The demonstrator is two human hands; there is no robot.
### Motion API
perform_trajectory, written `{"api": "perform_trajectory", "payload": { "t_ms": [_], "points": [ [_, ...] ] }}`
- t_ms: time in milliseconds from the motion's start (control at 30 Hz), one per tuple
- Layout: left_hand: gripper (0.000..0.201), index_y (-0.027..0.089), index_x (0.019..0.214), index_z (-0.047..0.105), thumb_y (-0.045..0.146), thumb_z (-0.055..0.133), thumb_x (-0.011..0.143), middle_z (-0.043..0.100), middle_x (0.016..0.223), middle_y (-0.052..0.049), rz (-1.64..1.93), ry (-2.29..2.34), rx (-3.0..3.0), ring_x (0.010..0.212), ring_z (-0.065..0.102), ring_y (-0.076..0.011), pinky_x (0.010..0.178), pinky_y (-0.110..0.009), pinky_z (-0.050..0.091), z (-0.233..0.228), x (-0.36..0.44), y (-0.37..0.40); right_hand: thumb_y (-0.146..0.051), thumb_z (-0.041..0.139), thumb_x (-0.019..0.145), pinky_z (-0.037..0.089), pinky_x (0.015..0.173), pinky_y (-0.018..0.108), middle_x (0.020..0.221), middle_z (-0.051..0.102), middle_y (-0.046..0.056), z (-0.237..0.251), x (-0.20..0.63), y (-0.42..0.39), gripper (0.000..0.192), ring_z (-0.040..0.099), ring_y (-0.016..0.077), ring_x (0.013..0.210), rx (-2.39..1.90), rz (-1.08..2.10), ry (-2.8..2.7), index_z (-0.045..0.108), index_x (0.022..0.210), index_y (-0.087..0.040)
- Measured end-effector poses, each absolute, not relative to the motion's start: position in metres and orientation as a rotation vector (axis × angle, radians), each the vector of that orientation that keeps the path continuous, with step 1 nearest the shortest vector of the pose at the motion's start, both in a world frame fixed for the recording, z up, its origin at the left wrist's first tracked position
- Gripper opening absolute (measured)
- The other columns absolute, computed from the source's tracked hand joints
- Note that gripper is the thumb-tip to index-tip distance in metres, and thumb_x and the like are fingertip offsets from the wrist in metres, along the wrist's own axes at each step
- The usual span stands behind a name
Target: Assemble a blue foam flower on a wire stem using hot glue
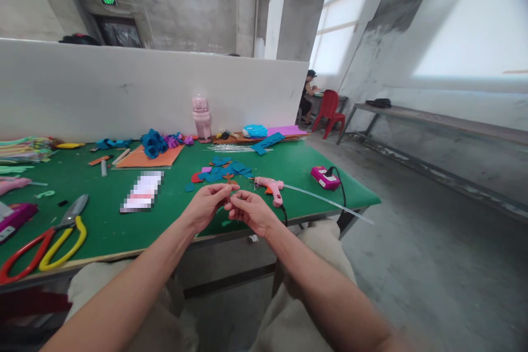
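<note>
Right now I am holding my left hand [206, 204] and my right hand [249, 210] close together just above the near edge of the green table [107, 220], fingertips almost meeting. Both hands are pinching a small brown piece [229, 179] that is sticking up between them; it is too small for me to tell exactly what it is, and my fingers are curling closed around its lower part. Just behind my hands, a scatter of blue cut-out pieces [225, 169] is lying on the table, with a red scrap among them. Just beside my right hand, the pink glue gun [270, 187] is resting on the table, a clear glue stick [330, 202] sticking out of its back past the table's corner. A little further right, a pink box [325, 177] with a black cord is sitting near the edge. Off to my left, the scissors with red and yellow handles [49, 239] are lying well apart from my hands. Further back, blue rolled flowers [153, 143] are sitting by an orange sheet [150, 157], and a pink bottle [202, 117] is standing upright against the white partition [124, 88]. Beyond the table, a person is sitting by a red chair [330, 113].
</note>
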State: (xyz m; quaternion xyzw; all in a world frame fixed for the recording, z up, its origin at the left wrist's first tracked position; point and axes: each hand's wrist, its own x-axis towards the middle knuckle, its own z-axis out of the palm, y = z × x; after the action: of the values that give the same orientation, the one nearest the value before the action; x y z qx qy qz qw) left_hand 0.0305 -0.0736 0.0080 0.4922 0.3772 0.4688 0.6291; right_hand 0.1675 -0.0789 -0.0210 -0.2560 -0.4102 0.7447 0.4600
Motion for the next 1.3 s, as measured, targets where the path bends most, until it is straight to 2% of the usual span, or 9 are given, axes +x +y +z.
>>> {"api": "perform_trajectory", "payload": {
  "t_ms": [300, 633, 767, 867, 933, 1133, 1300],
  "points": [
    [0.018, 0.012, 0.060, 0.062, 0.028, 0.071, 0.059, 0.059, 0.058, -0.001, 1.188, 0.892, 1.116, 0.051, 0.050, -0.0074, 0.049, -0.020, 0.039, 0.0058, 0.0327, -0.0741, -0.035, 0.071, 0.062, 0.047, 0.058, 0.021, 0.067, 0.065, 0.001, -0.0237, 0.1635, -0.0794, 0.029, 0.057, 0.0059, 0.051, -0.627, 1.881, -1.045, 0.054, 0.073, -0.015],
    [0.027, 0.014, 0.053, 0.050, 0.027, 0.073, 0.056, 0.047, 0.048, 0.005, 1.265, 0.891, 1.050, 0.042, 0.041, -0.0043, 0.042, -0.018, 0.033, 0.0066, 0.0352, -0.0758, -0.034, 0.071, 0.062, 0.048, 0.060, 0.022, 0.069, 0.066, 0.001, -0.0233, 0.1635, -0.0803, 0.027, 0.058, 0.0062, 0.053, -0.631, 1.870, -1.059, 0.056, 0.076, -0.015],
    [0.026, 0.013, 0.066, 0.057, 0.034, 0.071, 0.059, 0.050, 0.055, 0.003, 1.161, 0.843, 1.103, 0.047, 0.044, -0.0053, 0.045, -0.018, 0.035, 0.0099, 0.0330, -0.0761, -0.036, 0.071, 0.061, 0.047, 0.058, 0.022, 0.069, 0.066, 0.001, -0.0201, 0.1653, -0.0806, 0.028, 0.057, 0.0061, 0.052, -0.647, 1.844, -1.055, 0.057, 0.073, -0.015],
    [0.033, 0.011, 0.080, 0.063, 0.041, 0.065, 0.065, 0.054, 0.063, 0.000, 1.074, 0.800, 1.116, 0.053, 0.048, -0.0072, 0.051, -0.020, 0.039, 0.0109, 0.0288, -0.0738, -0.036, 0.071, 0.061, 0.046, 0.057, 0.021, 0.070, 0.066, 0.001, -0.0192, 0.1673, -0.0789, 0.028, 0.057, 0.0060, 0.052, -0.648, 1.823, -1.038, 0.059, 0.074, -0.014],
    [0.034, 0.011, 0.083, 0.064, 0.042, 0.062, 0.068, 0.055, 0.065, -0.001, 1.063, 0.808, 1.094, 0.055, 0.049, -0.0077, 0.053, -0.020, 0.040, 0.0105, 0.0271, -0.0723, -0.036, 0.071, 0.062, 0.047, 0.057, 0.021, 0.070, 0.066, 0.000, -0.0195, 0.1684, -0.0781, 0.028, 0.057, 0.0058, 0.052, -0.631, 1.829, -1.028, 0.059, 0.076, -0.015],
    [0.027, 0.011, 0.078, 0.067, 0.033, 0.068, 0.064, 0.058, 0.065, -0.003, 1.115, 0.858, 1.107, 0.053, 0.048, -0.0076, 0.051, -0.020, 0.038, 0.0085, 0.0308, -0.0735, -0.035, 0.071, 0.061, 0.048, 0.057, 0.021, 0.068, 0.066, 0.000, -0.0204, 0.1682, -0.0798, 0.027, 0.057, 0.0059, 0.051, -0.625, 1.853, -1.018, 0.056, 0.072, -0.015],
    [0.021, 0.012, 0.064, 0.064, 0.030, 0.072, 0.057, 0.058, 0.061, -0.002, 1.188, 0.914, 1.080, 0.051, 0.048, -0.0073, 0.049, -0.020, 0.037, 0.0097, 0.0342, -0.0757, -0.036, 0.071, 0.062, 0.048, 0.057, 0.021, 0.069, 0.067, 0.001, -0.0226, 0.1662, -0.0798, 0.028, 0.057, 0.0057, 0.051, -0.652, 1.868, -1.038, 0.055, 0.073, -0.015]
  ]
}}
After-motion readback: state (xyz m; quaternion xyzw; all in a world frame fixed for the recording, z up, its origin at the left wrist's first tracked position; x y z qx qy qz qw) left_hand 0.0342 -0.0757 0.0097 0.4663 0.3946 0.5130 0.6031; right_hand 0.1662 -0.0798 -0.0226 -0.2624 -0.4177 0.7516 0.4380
